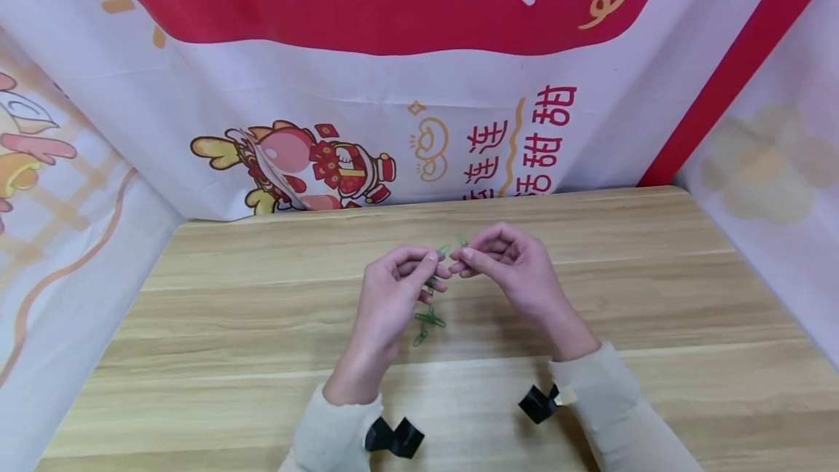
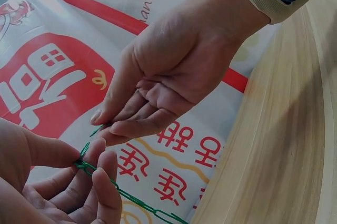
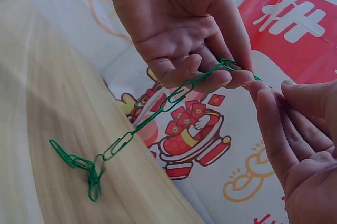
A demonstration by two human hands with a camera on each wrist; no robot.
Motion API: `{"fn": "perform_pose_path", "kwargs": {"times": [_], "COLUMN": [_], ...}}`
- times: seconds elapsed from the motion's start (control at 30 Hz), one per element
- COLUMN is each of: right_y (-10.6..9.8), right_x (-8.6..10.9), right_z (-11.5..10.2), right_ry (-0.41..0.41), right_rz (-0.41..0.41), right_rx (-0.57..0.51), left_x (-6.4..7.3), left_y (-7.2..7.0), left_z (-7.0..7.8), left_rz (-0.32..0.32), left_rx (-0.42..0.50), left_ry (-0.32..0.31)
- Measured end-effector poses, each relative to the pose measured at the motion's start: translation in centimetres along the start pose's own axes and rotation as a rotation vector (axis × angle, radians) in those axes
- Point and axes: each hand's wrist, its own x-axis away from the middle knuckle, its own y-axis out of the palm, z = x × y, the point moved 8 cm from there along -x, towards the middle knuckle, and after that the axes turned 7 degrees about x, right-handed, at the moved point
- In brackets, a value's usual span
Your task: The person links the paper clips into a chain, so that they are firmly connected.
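Observation:
In the head view, my left hand (image 1: 392, 293) pinches the upper end of a chain of linked green paper clips between thumb and forefinger. Down from those fingers runs the chain (image 3: 122, 144), its lower clips (image 1: 430, 319) bunched on the tabletop. My right hand (image 1: 518, 268), just to the right, pinches a single green paper clip (image 2: 96, 130) at its fingertips. Most of that clip is hidden by the fingers. The two hands' fingertips are close together above the table; whether the single clip touches the chain, I cannot tell.
A wood-grain table (image 1: 229, 355) lies under both hands. Printed white and red cloth (image 1: 367, 79) hangs behind it and at both sides. Black straps with loose ends (image 1: 396, 437) are at the cuffs of the light sleeves (image 1: 334, 425).

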Motion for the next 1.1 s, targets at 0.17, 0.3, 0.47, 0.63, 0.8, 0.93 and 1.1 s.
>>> {"fn": "perform_pose_path", "kwargs": {"times": [0.17,0.3,0.47,0.63,0.8,0.93,1.1], "right_y": [-0.1,-0.1,-0.6,-1.1,-0.7,-0.5,-0.3], "right_x": [0.3,0.3,0.3,0.4,0.3,0.3,0.4], "right_z": [-0.7,-1.0,-1.1,-0.8,-0.6,-0.6,-0.6], "right_ry": [-0.02,-0.027,-0.042,-0.035,-0.057,-0.069,-0.083], "right_rz": [-0.033,-0.043,0.004,0.079,0.095,0.11,0.123], "right_rx": [0.02,-0.006,0.05,0.149,0.185,0.198,0.203], "left_x": [0.0,0.1,0.3,0.4,0.5,0.5,0.7], "left_y": [0.0,0.0,0.3,0.7,1.2,1.5,1.6], "left_z": [0.0,0.0,0.0,-0.5,-0.9,-1.0,-1.2], "left_rz": [-0.002,-0.004,-0.013,-0.025,-0.035,-0.029,-0.011], "left_rx": [0.002,0.0,-0.002,0.016,0.051,0.076,0.127], "left_ry": [0.003,0.006,-0.006,-0.046,-0.058,-0.054,-0.074]}}
